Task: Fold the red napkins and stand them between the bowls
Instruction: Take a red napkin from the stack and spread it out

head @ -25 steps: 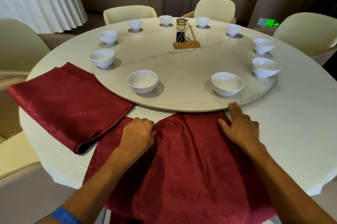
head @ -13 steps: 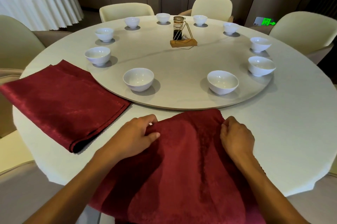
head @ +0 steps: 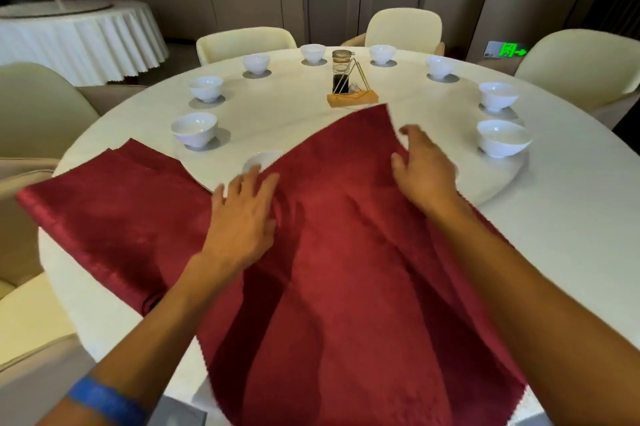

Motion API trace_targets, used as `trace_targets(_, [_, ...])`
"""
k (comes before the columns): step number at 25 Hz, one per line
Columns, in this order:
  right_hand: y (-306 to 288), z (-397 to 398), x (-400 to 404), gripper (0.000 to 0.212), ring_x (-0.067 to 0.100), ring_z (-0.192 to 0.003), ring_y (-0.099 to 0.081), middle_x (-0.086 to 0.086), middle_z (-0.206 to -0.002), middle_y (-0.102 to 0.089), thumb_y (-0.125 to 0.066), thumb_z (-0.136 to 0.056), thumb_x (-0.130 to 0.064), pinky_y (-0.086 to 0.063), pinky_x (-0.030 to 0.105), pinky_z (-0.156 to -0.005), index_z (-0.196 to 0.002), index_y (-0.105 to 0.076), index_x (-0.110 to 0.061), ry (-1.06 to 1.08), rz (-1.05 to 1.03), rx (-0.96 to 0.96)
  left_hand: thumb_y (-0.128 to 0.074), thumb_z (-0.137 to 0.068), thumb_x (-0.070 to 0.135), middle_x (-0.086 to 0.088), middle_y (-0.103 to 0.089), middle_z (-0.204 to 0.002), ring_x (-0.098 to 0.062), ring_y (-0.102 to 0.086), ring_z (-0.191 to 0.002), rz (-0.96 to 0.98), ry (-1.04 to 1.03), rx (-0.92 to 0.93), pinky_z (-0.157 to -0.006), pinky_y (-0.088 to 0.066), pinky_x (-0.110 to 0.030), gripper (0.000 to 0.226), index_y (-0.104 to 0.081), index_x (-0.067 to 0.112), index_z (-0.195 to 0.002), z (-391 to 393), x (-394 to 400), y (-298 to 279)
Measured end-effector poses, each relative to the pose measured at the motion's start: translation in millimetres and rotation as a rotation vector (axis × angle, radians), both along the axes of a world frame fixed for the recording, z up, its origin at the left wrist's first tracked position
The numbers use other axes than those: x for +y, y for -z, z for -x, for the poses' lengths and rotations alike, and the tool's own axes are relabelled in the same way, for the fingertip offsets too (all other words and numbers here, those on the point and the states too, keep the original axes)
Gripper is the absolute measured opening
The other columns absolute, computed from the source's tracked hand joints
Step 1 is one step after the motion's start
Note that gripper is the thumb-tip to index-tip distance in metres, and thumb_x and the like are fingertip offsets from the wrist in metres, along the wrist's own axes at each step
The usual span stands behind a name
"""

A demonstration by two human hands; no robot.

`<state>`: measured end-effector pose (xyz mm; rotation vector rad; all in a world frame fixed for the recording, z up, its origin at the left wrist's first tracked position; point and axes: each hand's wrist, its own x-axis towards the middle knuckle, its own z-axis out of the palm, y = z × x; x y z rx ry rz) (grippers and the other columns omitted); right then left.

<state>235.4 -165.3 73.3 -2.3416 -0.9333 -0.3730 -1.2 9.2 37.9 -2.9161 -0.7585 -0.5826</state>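
Head view, napkin [head: 346, 269] hides near bowl [head: 261, 159]

Napkins at the near edge, bowls ringed on the turntable

An opened napkin [head: 346, 269] lies across the table's [head: 571, 235] near edge and onto the turntable [head: 277, 114], covering part of a bowl [head: 261, 160]. A folded napkin stack [head: 114, 207] lies to its left. Behind, the condiment holder [head: 349, 89] stands mid-turntable.
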Motion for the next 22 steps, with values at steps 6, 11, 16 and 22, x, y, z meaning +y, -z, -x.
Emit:
trace_targets(6, [95,79,-113,0.03,0.021,-0.094,-0.061,-0.01,-0.105,-0.068,-0.047,-0.092,-0.049,-0.049,0.036,-0.083,-0.103,-0.067,-0.028,-0.285,0.201,0.022,-0.03,-0.087,0.079,0.018,-0.017,-0.16,0.0,-0.012,-0.147,0.447,0.401,0.268,-0.122,-0.01,-0.029,0.071,-0.035,0.044,-0.148,63,-44,79])
trace_targets(11, [123,70,-171,0.068,-0.001,-0.148,-0.005,-0.025,-0.157,-0.013,-0.01,-0.089,-0.078,0.002,0.023,-0.12,-0.148,-0.025,-0.047,-0.424,0.514,0.148,-0.013,-0.086,0.083,0.022,0.002,-0.161,0.003,0.008,-0.147,0.364,0.412,0.337,-0.119,0.01,-0.028,0.072,-0.019,0.051,-0.15,59,-12,82])
trace_targets(16, [105,99,-177,0.055,0.021,-0.138,-0.042,-0.004,-0.149,-0.045,-0.024,-0.101,-0.057,-0.026,0.034,-0.115,-0.143,-0.046,-0.03,-0.417,0.432,-0.1,-0.049,-0.094,0.042,0.011,-0.058,-0.107,-0.008,-0.057,-0.095,0.255,0.535,0.026,-0.076,-0.054,-0.033,0.02,-0.063,0.028,-0.099,70,-62,58])
trace_targets(22, [119,134,-226,0.095,0.022,-0.145,-0.031,-0.001,-0.161,-0.025,-0.065,-0.075,-0.061,-0.024,0.042,-0.111,-0.155,-0.027,-0.027,-0.755,0.715,-0.347,-0.074,-0.07,0.061,0.018,-0.033,-0.148,-0.003,-0.037,-0.124,0.133,0.676,0.403,-0.097,-0.034,-0.026,0.083,-0.036,0.043,-0.142,139,-76,71])
